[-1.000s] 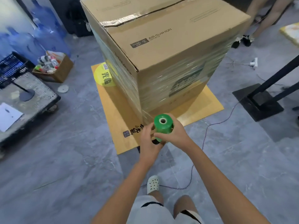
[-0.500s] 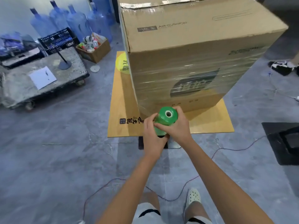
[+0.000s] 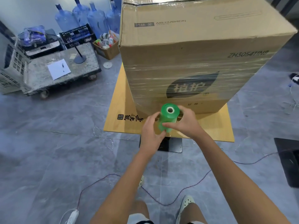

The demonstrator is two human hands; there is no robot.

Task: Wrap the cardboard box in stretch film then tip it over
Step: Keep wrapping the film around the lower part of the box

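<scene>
A large cardboard box [image 3: 199, 46] stands upright on a flat yellow cardboard sheet [image 3: 119, 101]. Clear stretch film bands its middle and lower part. In front of its near lower edge I hold a green roll of stretch film [image 3: 168, 118] upright, its white core facing up. My left hand [image 3: 151, 132] grips the roll's lower left side. My right hand [image 3: 184, 125] grips it from the right, thumb across the front. Film runs from the roll to the box's near left corner.
A grey wheeled cart [image 3: 59, 71] with a paper sheet stands at the left. Blue water bottles [image 3: 95, 18], a black crate [image 3: 76, 35] and a small open box of clutter [image 3: 106, 46] are behind it. Cables [image 3: 178, 191] cross the floor by my feet. A black base plate [image 3: 171, 144] lies under the sheet's near edge.
I have walked round the box from its corner to a broad face, carrying the roll along the lower edge. Both hands keep their hold on the roll.
</scene>
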